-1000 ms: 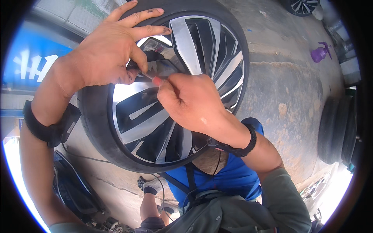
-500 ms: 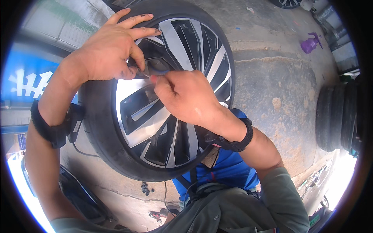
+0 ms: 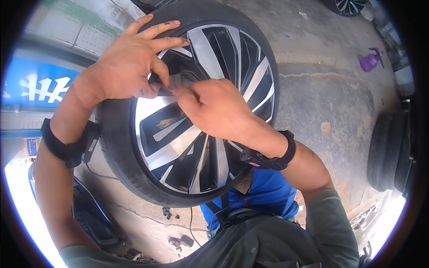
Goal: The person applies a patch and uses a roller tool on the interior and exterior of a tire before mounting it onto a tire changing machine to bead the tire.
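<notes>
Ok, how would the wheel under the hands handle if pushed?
The wheel is probably heavy, given its broad silver spokes and thick black tyre. Being round, it could roll if stood on edge. The tyre's matte surface likely grips rather than slips.

Floor: grey concrete floor [image 3: 321,102], darker through the middle right, blotched with tan stains.
Seam: pale, uneven seam [image 3: 321,75] running crosswise at upper right.
Upper left: pale panelling [image 3: 58,27] with joint lines and a greenish tint; wall or bench, cannot tell.
Left side: blue panel [image 3: 49,71] bearing large white characters.
Right edge: dark tyres [image 3: 380,152] grouped together.
Light: strong white glare [image 3: 15,192] at lower left, similar at lower right; fisheye rim black.
</notes>
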Action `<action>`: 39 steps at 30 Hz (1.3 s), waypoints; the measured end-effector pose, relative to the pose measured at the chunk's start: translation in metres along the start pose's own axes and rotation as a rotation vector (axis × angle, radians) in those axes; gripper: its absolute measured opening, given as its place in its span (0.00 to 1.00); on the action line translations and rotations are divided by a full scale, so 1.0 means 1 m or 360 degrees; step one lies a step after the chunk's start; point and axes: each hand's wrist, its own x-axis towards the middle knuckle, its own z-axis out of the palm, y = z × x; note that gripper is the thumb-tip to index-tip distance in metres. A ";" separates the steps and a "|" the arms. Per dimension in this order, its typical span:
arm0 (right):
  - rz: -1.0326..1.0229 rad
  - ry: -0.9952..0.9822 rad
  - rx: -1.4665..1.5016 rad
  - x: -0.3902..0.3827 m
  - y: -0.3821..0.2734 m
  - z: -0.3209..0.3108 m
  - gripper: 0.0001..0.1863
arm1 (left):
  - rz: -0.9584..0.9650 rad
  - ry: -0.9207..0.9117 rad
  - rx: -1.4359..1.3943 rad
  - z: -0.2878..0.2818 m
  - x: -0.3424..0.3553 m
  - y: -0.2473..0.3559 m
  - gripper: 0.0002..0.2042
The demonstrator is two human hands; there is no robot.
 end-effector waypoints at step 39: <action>-0.0227 -0.0131 0.0570 0.019 0.025 0.012 0.17 | -0.0020 0.0014 -0.0023 0.001 0.002 0.000 0.12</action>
